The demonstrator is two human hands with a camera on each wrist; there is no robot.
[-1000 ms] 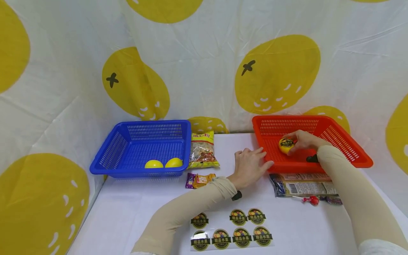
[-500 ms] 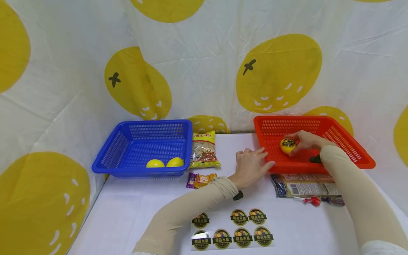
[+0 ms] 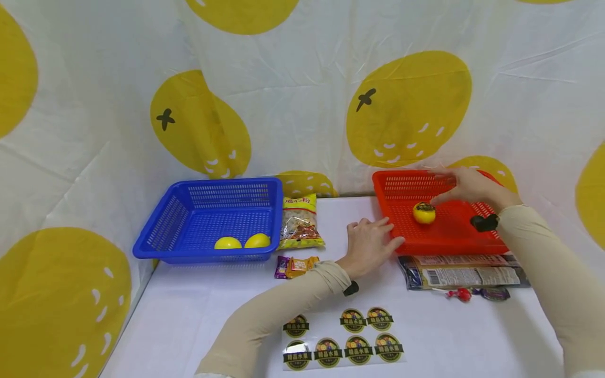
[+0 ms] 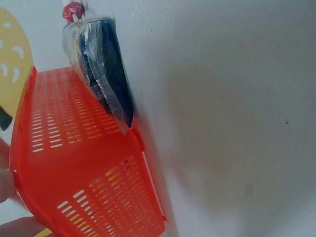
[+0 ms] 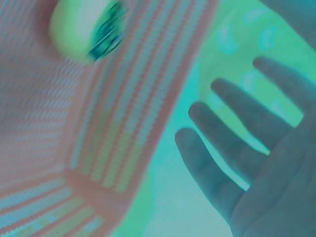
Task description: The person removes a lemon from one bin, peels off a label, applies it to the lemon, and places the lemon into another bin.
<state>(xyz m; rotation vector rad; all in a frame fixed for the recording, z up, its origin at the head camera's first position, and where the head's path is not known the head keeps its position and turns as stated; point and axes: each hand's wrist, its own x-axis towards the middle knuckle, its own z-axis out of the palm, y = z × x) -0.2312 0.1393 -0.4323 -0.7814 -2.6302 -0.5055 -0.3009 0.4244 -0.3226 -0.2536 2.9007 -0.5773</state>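
Note:
In the head view a yellow lemon [image 3: 424,216] with a dark round sticker on top lies in the red basket [image 3: 439,245]. My right hand [image 3: 468,186] hovers over that basket, behind and right of the lemon, holding nothing. Its fingers [image 5: 205,158] are spread and apart from the lemon in the right wrist view. My left hand [image 3: 368,247] is at the basket's front left corner, with fingertips [image 4: 6,185] at the rim. Two more yellow lemons [image 3: 258,240] lie in the blue basket [image 3: 208,256] on the left.
A sticker sheet [image 3: 343,341] lies at the front. Beside the blue basket are a yellow snack bag [image 3: 300,223] and small wrapped sweets [image 3: 295,268]. A flat packet [image 3: 463,273], a red lollipop [image 3: 463,294] and a dark wrapped sweet [image 3: 493,293] lie before the red basket.
My right hand has let go of the stickered lemon and moved up and to the right. The lemon stays in the red basket. My left hand remains at the basket's corner.

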